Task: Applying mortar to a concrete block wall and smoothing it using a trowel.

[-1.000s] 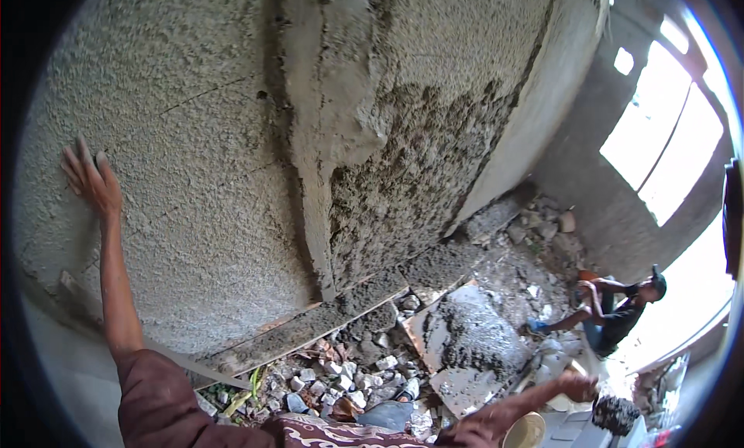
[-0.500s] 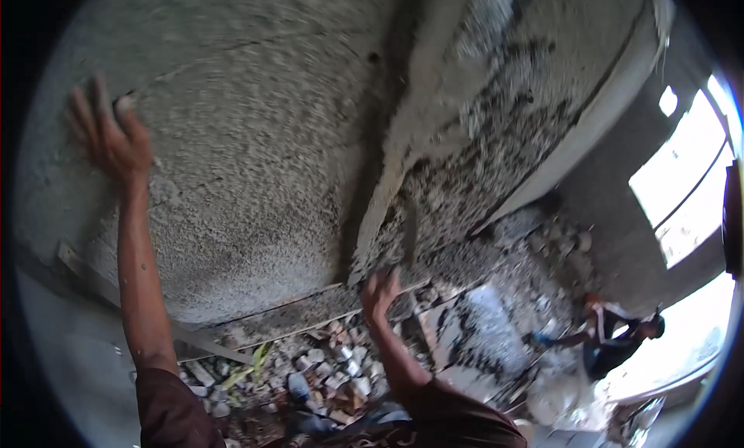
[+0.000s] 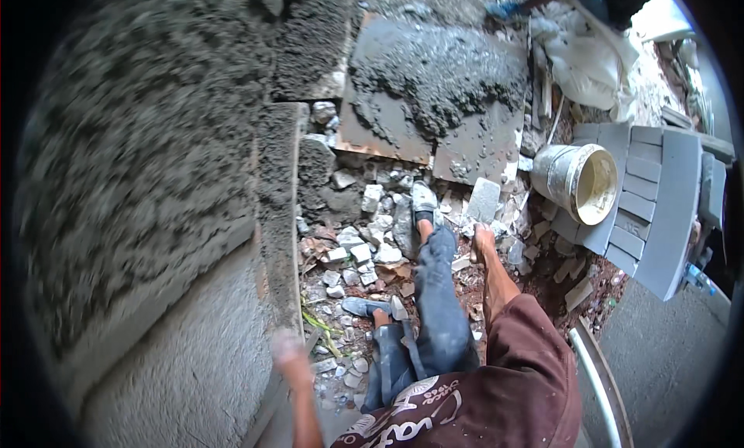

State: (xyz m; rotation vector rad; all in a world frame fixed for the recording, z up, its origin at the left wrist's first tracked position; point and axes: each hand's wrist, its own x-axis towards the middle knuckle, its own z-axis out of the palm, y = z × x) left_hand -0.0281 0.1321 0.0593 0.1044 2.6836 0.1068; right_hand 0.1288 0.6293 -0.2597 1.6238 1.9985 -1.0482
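Note:
My right hand (image 3: 483,240) is closed, with the grey, flat blade of a trowel (image 3: 485,199) just beyond its fingers. The handle is hidden in my grip. The blade is over the rubble, below the mortar board (image 3: 387,134), which bears a heap of wet grey mortar (image 3: 442,84). My left hand (image 3: 289,349) is low on the left, smeared by motion, beside the narrow mortar-covered ledge (image 3: 279,192) at the wall's foot. Its fingers cannot be made out. Rough wet mortar covers the wall (image 3: 147,138), with a smoother pale part (image 3: 194,339) lower down.
Broken stones (image 3: 364,250) lie around my feet. A dirty white bucket (image 3: 577,180) lies tilted at the right, against stacked grey blocks (image 3: 639,177). White sacks (image 3: 585,56) lie farther back, near another person's blue-gloved hand (image 3: 505,11). A white pipe (image 3: 595,386) is at lower right.
My view has swung from the wall down to the ground at the right. My left hand has come off the wall and down. My right hand has moved away from the wall, over the rubble.

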